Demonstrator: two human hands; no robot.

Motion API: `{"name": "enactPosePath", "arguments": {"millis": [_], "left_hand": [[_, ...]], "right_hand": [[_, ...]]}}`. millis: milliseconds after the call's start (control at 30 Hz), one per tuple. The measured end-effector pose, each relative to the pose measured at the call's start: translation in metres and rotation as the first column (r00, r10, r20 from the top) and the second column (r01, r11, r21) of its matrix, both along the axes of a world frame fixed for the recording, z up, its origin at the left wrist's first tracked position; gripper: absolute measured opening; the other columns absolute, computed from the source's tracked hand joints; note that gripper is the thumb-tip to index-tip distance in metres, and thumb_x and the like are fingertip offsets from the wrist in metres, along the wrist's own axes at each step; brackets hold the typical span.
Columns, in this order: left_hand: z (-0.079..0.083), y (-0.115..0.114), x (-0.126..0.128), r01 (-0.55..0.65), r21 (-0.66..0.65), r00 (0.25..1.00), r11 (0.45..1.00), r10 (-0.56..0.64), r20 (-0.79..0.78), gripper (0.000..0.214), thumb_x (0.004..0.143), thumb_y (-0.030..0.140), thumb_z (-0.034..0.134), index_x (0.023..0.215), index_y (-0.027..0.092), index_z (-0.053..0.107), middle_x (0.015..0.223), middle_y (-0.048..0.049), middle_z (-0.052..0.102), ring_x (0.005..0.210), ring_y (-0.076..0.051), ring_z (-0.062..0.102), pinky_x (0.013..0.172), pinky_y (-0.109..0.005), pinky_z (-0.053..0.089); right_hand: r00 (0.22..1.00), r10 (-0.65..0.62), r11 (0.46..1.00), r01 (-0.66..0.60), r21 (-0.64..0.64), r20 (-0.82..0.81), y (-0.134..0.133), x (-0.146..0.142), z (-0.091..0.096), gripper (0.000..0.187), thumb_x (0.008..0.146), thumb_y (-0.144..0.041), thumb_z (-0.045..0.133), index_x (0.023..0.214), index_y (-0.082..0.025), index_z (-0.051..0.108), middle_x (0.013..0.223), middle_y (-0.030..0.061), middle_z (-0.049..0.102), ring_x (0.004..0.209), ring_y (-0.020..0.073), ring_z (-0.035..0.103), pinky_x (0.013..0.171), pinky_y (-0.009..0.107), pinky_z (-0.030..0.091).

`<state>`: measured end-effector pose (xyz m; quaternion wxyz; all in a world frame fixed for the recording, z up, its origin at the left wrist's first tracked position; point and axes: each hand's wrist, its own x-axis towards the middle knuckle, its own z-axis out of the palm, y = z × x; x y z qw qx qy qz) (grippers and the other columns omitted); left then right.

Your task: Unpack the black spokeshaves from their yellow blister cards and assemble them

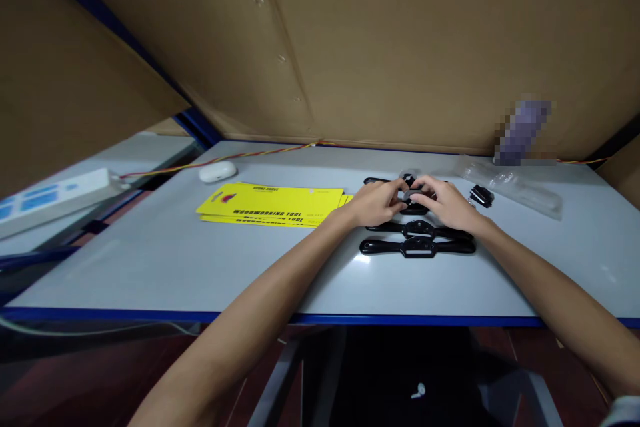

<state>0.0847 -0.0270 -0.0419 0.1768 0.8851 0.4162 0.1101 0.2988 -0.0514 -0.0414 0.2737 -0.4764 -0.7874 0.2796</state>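
Observation:
Over the black spokeshave bodies, my left hand (377, 201) and my right hand (443, 200) meet fingertip to fingertip. Both are closed on a small dark metal plate (413, 194), pinched between thumbs and fingers. Beneath and behind it, the far spokeshave body (410, 209) is partly covered by my hands. Closer to me lie a second spokeshave body (420, 229) and a front spokeshave body (418, 247), side by side with their handles pointing left and right. Right of my right hand rests a small stack of black plates (481, 196).
Yellow printed cards (270, 203) lie stacked left of my hands. A white earbud case (217, 171) sits behind them. Clear plastic bags (520, 190) are at the back right. A power strip (55, 200) stands far left, its twisted wire (240, 155) running along the back.

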Motion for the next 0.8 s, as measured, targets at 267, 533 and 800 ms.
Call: {"name": "enactPosePath", "arguments": {"millis": [267,533,800], "left_hand": [[-0.002,0.001,-0.001,0.019,0.012,1.000,1.000,-0.019,0.017,0.034,0.092,0.029,0.050,0.124,0.020,0.057,0.088,-0.0039,0.071,0.080,-0.024,0.066,0.074,-0.034,0.044],[-0.003,0.001,-0.002,0.005,-0.002,0.999,1.000,-0.005,0.037,0.033,0.091,0.033,0.054,0.121,0.021,0.057,0.086,-0.0021,0.071,0.077,-0.023,0.066,0.070,-0.032,0.042],[-0.003,-0.001,-0.001,0.001,0.018,1.000,1.000,-0.001,0.015,0.030,0.094,0.032,0.052,0.122,0.021,0.056,0.088,-0.0029,0.072,0.078,-0.024,0.066,0.068,-0.032,0.041]], "right_hand": [[0.985,-0.121,0.993,0.119,0.023,0.122,-0.004,-0.013,-0.001,0.033,0.082,-0.040,0.069,0.109,-0.022,0.062,0.073,-0.0020,0.058,0.069,0.0186,0.053,0.071,0.033,0.039],[1.000,0.018,1.000,-0.018,-0.009,0.021,0.001,0.002,-0.001,0.027,0.089,-0.034,0.060,0.113,-0.022,0.061,0.079,-0.0017,0.058,0.071,0.0166,0.052,0.071,0.032,0.041],[0.993,-0.090,0.996,0.089,0.021,0.078,-0.002,-0.010,-0.003,0.029,0.086,-0.040,0.065,0.108,-0.021,0.064,0.072,-0.0019,0.061,0.068,0.0177,0.054,0.069,0.032,0.039]]}}
